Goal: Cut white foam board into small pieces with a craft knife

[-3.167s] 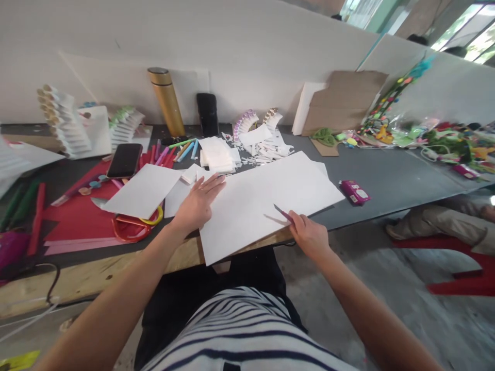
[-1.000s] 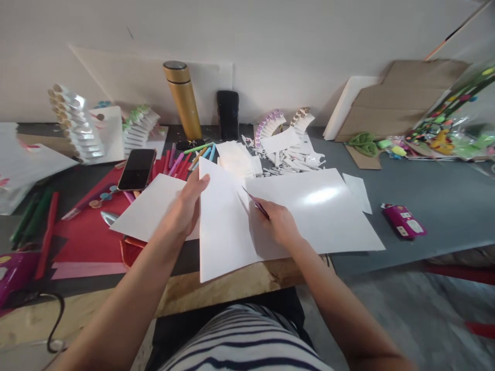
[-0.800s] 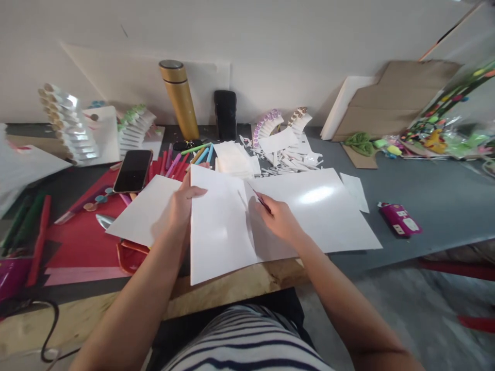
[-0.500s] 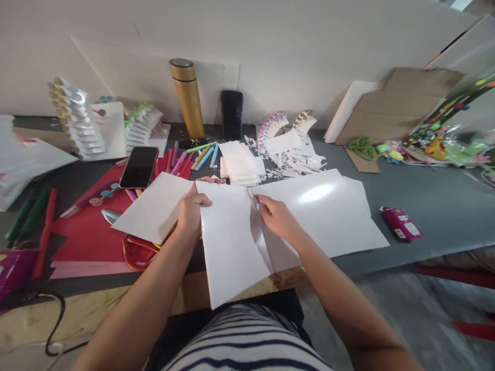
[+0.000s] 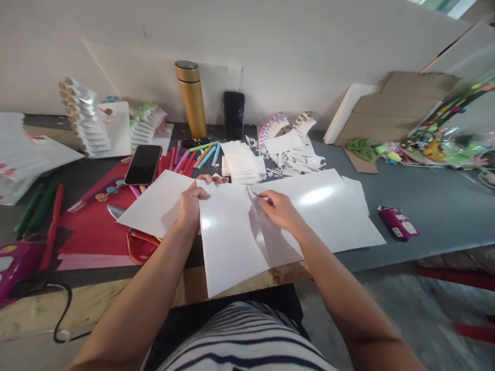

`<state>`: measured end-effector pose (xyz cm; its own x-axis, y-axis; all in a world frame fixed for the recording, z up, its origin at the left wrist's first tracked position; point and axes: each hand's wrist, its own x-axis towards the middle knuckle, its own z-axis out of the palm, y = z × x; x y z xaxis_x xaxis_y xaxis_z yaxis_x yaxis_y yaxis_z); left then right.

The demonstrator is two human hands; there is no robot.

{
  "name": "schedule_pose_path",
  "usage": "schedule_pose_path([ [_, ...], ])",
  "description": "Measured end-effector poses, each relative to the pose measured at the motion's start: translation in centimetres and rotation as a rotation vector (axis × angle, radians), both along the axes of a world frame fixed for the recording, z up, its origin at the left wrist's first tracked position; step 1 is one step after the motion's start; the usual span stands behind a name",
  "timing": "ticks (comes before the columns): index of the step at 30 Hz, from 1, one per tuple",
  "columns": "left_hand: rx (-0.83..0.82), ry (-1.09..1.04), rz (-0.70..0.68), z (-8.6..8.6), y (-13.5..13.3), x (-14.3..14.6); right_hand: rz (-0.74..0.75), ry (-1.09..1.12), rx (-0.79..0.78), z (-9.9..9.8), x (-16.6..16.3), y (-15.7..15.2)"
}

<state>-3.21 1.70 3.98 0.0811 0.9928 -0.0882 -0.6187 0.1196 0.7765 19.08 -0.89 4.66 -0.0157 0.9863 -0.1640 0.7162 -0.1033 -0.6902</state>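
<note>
A large glossy white sheet (image 5: 309, 206) lies on the table's near edge, with its left part (image 5: 228, 242) raised along a line that runs up its middle. My left hand (image 5: 193, 203) is closed on the top edge of that left part. My right hand (image 5: 280, 211) is closed on a thin pink-handled blade (image 5: 256, 195) whose tip rests at the sheet's far edge, on the line. Another white sheet (image 5: 157, 203) lies to the left, beside my left hand.
A phone (image 5: 143, 164), coloured markers (image 5: 189, 154), red paper (image 5: 93, 226) and scissors (image 5: 135, 242) are on the left. A gold flask (image 5: 191, 100) stands against the back wall, with paper scraps (image 5: 294, 154) nearby. A pink box (image 5: 398, 222) lies at right, cardboard (image 5: 390, 111) behind it.
My right hand ran the blade from the sheet's near edge up to its far edge. My left hand went from lying flat on the paper to gripping the left part's top edge.
</note>
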Motion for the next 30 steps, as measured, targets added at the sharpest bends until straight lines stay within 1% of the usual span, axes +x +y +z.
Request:
schedule_pose_path([
  [3,0.015,0.004,-0.020,0.1,0.1,-0.1,0.041,-0.021,0.009,0.0,-0.2,0.0],
  [6,0.067,0.011,-0.049,0.0,0.4,0.0,0.074,-0.017,0.030,0.0,-0.4,0.1],
  [11,0.147,0.012,-0.061,-0.7,0.6,0.1,0.063,0.015,0.007,0.2,-0.8,0.1],
  [15,0.160,-0.037,-0.065,-0.9,0.5,0.2,0.068,-0.002,0.032,0.1,-1.0,-0.1],
  [19,0.166,-0.006,-0.074,-1.1,0.5,0.2,0.085,-0.008,0.066,0.0,-1.2,-0.2],
  [26,0.162,-0.001,-0.103,-1.3,0.7,0.0,0.073,-0.065,0.070,0.3,-1.8,-0.4],
  [30,0.181,-0.003,-0.107,-1.2,0.6,0.0,0.091,-0.088,0.042,0.1,-2.0,-0.2],
])
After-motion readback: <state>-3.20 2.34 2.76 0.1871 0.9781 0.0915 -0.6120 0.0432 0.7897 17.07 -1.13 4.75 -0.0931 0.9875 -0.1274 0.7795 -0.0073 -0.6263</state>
